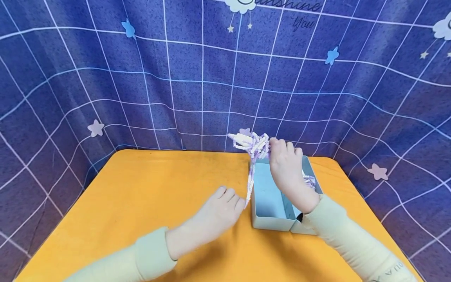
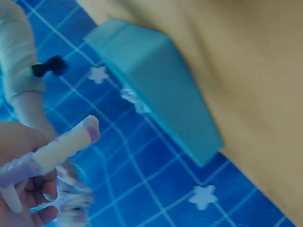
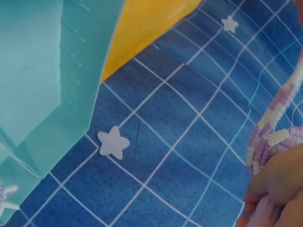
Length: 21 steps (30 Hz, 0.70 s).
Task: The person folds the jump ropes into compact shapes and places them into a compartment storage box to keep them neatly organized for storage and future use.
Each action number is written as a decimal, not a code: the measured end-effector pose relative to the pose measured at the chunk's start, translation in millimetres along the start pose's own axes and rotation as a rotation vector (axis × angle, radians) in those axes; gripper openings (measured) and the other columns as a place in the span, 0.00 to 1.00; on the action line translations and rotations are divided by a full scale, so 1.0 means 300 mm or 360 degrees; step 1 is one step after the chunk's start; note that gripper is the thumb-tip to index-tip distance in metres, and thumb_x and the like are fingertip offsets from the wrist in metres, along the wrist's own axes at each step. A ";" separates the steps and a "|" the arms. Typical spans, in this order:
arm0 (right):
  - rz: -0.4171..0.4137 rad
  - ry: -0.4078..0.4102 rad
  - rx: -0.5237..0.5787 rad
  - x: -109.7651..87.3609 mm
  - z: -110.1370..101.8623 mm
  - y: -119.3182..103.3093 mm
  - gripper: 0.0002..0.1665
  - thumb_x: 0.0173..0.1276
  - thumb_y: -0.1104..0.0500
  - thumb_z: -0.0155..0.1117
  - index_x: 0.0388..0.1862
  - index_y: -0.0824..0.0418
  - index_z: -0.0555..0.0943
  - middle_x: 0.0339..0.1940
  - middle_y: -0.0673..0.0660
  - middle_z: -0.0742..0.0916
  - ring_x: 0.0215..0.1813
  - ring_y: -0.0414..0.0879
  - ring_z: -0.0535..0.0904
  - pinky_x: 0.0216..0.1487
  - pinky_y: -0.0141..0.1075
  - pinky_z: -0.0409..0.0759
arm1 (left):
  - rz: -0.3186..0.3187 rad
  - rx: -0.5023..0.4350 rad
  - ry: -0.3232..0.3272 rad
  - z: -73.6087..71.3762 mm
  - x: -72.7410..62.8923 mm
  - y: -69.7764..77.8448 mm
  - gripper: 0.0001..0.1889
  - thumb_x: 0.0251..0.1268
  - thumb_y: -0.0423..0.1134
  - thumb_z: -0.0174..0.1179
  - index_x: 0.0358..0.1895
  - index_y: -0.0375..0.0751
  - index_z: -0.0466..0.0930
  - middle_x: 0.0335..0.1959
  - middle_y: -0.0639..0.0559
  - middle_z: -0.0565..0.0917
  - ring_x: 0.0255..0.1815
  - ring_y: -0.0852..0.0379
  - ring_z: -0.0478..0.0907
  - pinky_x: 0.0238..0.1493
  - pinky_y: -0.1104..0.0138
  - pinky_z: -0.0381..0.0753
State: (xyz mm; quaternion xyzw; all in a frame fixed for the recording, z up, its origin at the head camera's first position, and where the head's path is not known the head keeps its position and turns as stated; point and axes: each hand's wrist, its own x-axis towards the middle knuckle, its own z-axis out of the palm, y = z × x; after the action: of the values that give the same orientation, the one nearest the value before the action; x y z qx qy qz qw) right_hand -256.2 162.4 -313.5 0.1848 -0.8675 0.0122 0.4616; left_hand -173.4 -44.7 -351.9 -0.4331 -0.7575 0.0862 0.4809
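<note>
A bundle of purple-and-white beaded rope (image 1: 258, 147) is held up over the far part of the light blue box (image 1: 273, 223). My right hand (image 1: 287, 166) grips the bundle from its right side. From it a strand hangs down to my left hand (image 1: 225, 207), which pinches its lower end just left of the box. The left wrist view shows the ribbed strand (image 2: 61, 151) close up across the left hand (image 2: 19, 142). In the right wrist view, rope (image 3: 270, 118) rises above the right hand's curled fingers (image 3: 279, 182).
The box has two sections side by side. More purple-and-white rope (image 1: 309, 181) lies in its right section, partly hidden by my right arm. An orange cloth (image 1: 169, 180) covers the table. A blue gridded curtain (image 1: 190, 94) with stars hangs behind and at both sides.
</note>
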 end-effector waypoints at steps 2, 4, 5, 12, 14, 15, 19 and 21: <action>-0.0033 -0.0025 -0.0038 -0.006 0.000 -0.010 0.11 0.73 0.64 0.38 0.49 0.66 0.66 0.28 0.60 0.72 0.28 0.56 0.66 0.28 0.46 0.59 | 0.0016 0.0004 0.0009 -0.024 0.017 0.002 0.16 0.72 0.33 0.34 0.31 0.42 0.73 0.21 0.53 0.70 0.27 0.54 0.66 0.37 0.64 0.65; -0.0072 -0.0024 -0.0084 -0.012 0.001 -0.018 0.11 0.74 0.64 0.37 0.49 0.66 0.66 0.29 0.60 0.72 0.28 0.56 0.66 0.29 0.47 0.61 | 0.0016 -0.0003 -0.0014 -0.048 0.036 0.001 0.16 0.71 0.32 0.34 0.31 0.42 0.72 0.22 0.53 0.69 0.28 0.54 0.66 0.39 0.63 0.65; -0.0095 -0.0013 -0.0103 -0.014 0.002 -0.023 0.11 0.74 0.63 0.37 0.49 0.65 0.67 0.28 0.60 0.72 0.28 0.56 0.66 0.29 0.47 0.62 | 0.0018 0.0001 -0.0029 -0.060 0.046 -0.002 0.15 0.70 0.32 0.33 0.31 0.42 0.72 0.22 0.53 0.69 0.28 0.54 0.66 0.39 0.63 0.65; -0.0269 0.0069 -0.0179 -0.031 -0.009 -0.049 0.17 0.76 0.61 0.30 0.48 0.64 0.70 0.29 0.60 0.74 0.31 0.56 0.69 0.34 0.49 0.66 | -0.0007 0.0031 -0.0061 -0.129 0.128 -0.061 0.13 0.68 0.33 0.37 0.32 0.41 0.73 0.25 0.52 0.72 0.31 0.54 0.68 0.40 0.63 0.65; -0.0323 0.0091 -0.0188 -0.034 -0.012 -0.051 0.18 0.76 0.60 0.30 0.46 0.63 0.70 0.28 0.59 0.74 0.30 0.56 0.69 0.34 0.49 0.66 | -0.0020 0.0063 -0.0051 -0.142 0.145 -0.090 0.11 0.67 0.33 0.39 0.32 0.41 0.73 0.26 0.52 0.74 0.32 0.53 0.69 0.40 0.63 0.66; -0.0353 0.0103 -0.0191 -0.036 -0.013 -0.051 0.17 0.76 0.60 0.31 0.45 0.63 0.71 0.27 0.59 0.73 0.30 0.56 0.69 0.34 0.48 0.66 | -0.0026 0.0079 -0.0046 -0.149 0.152 -0.105 0.11 0.67 0.33 0.40 0.33 0.41 0.73 0.27 0.52 0.74 0.33 0.53 0.69 0.41 0.62 0.66; -0.0506 0.0169 -0.0153 -0.047 -0.013 -0.050 0.15 0.76 0.60 0.34 0.41 0.63 0.71 0.26 0.58 0.72 0.30 0.55 0.69 0.34 0.47 0.67 | -0.0054 0.0115 -0.0038 -0.166 0.172 -0.165 0.09 0.66 0.33 0.42 0.32 0.42 0.73 0.26 0.51 0.74 0.33 0.52 0.70 0.41 0.61 0.67; -0.0591 0.0214 -0.0120 -0.055 -0.012 -0.051 0.15 0.75 0.60 0.35 0.39 0.62 0.71 0.26 0.57 0.72 0.30 0.55 0.69 0.35 0.47 0.68 | -0.0068 0.0120 -0.0063 -0.171 0.177 -0.196 0.08 0.67 0.33 0.42 0.32 0.42 0.72 0.26 0.51 0.73 0.33 0.52 0.68 0.41 0.60 0.66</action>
State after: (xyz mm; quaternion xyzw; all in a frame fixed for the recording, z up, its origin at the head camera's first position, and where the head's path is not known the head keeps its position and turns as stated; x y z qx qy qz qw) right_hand -239.8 154.0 -327.0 0.3231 -0.7855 -0.0934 0.5195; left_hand -174.7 -56.0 -258.3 -0.3966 -0.7722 0.1130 0.4835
